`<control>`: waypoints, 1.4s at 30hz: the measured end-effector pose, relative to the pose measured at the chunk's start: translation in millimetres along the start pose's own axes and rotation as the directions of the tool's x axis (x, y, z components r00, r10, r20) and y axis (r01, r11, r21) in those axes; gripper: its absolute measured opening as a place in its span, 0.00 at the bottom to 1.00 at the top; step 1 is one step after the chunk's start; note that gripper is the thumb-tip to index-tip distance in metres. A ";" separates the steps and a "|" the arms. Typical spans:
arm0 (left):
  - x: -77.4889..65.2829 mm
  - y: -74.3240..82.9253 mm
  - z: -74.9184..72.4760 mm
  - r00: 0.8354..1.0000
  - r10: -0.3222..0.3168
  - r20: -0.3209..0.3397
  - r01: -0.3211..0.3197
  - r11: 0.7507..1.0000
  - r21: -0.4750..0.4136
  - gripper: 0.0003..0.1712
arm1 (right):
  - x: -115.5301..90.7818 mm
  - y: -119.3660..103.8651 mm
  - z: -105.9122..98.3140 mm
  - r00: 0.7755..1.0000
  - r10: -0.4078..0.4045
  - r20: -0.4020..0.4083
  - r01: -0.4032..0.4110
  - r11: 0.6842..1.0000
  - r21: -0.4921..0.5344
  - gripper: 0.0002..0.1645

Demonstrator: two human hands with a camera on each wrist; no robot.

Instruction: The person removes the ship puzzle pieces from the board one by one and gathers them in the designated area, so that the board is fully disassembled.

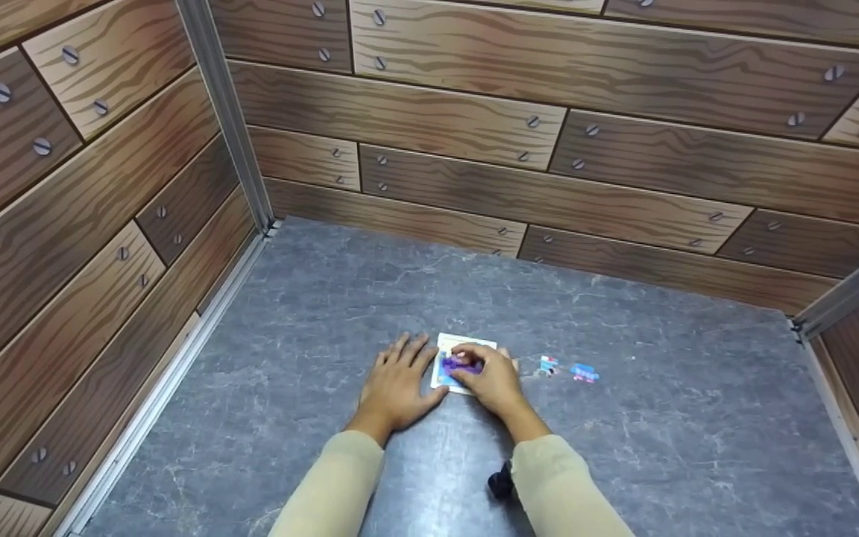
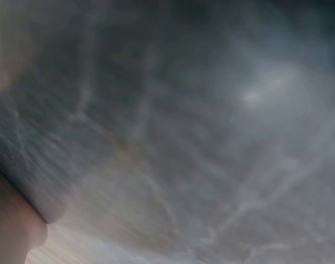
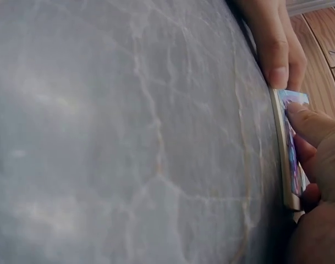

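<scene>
nearest, two pale sleeves (image 1: 334, 477) reached in, one black object (image 1: 501, 481) lying against the right one. ahead were two bare hands. the left grip (image 1: 396, 384) rested palm down with straight, spread fingers, its thumb touching the near-left corner of one white-bordered board (image 1: 438, 379). the right grip (image 1: 491, 377) pinched one purple piece (image 1: 448, 365) between thumb and curled fingers, over the board's blue middle. the piece's visible length ran left to right. the board lay flat, its left edge pointing almost straight away; its far edge showed, but the right hand hid much of its right side, so its long axis could not be told. two loose colored pieces (image 1: 584, 372) lay apart to the right, the outer one lengthwise sideways. the gray bench (image 1: 370, 276) gave room left, right and beyond, up to three plank-patterned walls (image 1: 459, 101).
</scene>
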State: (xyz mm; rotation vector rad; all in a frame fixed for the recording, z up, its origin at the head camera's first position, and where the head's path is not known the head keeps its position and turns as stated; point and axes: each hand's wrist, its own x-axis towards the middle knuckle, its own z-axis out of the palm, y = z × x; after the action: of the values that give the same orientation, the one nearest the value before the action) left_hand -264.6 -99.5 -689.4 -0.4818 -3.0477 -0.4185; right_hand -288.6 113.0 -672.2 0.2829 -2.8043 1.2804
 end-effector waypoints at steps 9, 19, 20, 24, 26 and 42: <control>1.4 0.6 -2.5 1.000 -0.001 -0.009 0.001 1.000 -0.013 0.47 | -0.7 -2.0 3.4 1.000 -0.018 -0.025 0.017 0.997 -0.069 0.24; 1.2 -1.2 -0.1 1.000 -0.001 -0.002 0.001 1.000 0.005 0.47 | -6.5 -4.0 7.1 0.996 -0.084 -0.036 0.081 0.993 -0.091 0.26; 0.8 -1.3 0.1 1.000 -0.002 0.000 0.002 1.000 0.007 0.47 | -7.3 -4.1 7.7 0.995 -0.090 -0.038 0.086 0.992 -0.093 0.26; 0.3 -1.1 0.4 1.000 -0.002 0.000 0.002 1.000 0.013 0.47 | -8.3 -3.6 8.9 0.992 -0.114 -0.051 0.109 0.990 -0.091 0.27; 0.6 -1.1 0.7 1.000 0.002 -0.007 -0.002 1.000 0.016 0.47 | -8.1 -3.3 8.9 0.991 -0.118 -0.056 0.113 0.990 -0.090 0.27; 1.0 -1.1 1.7 1.000 0.002 -0.016 -0.002 1.000 0.007 0.47 | -4.7 -1.7 7.2 0.993 -0.110 -0.034 0.107 0.993 -0.056 0.23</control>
State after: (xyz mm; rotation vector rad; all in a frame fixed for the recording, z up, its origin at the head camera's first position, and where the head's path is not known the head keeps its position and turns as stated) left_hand -265.9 -99.8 -691.2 -0.4784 -3.0317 -0.4098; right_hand -283.4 107.2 -676.2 0.3987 -2.7458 1.1723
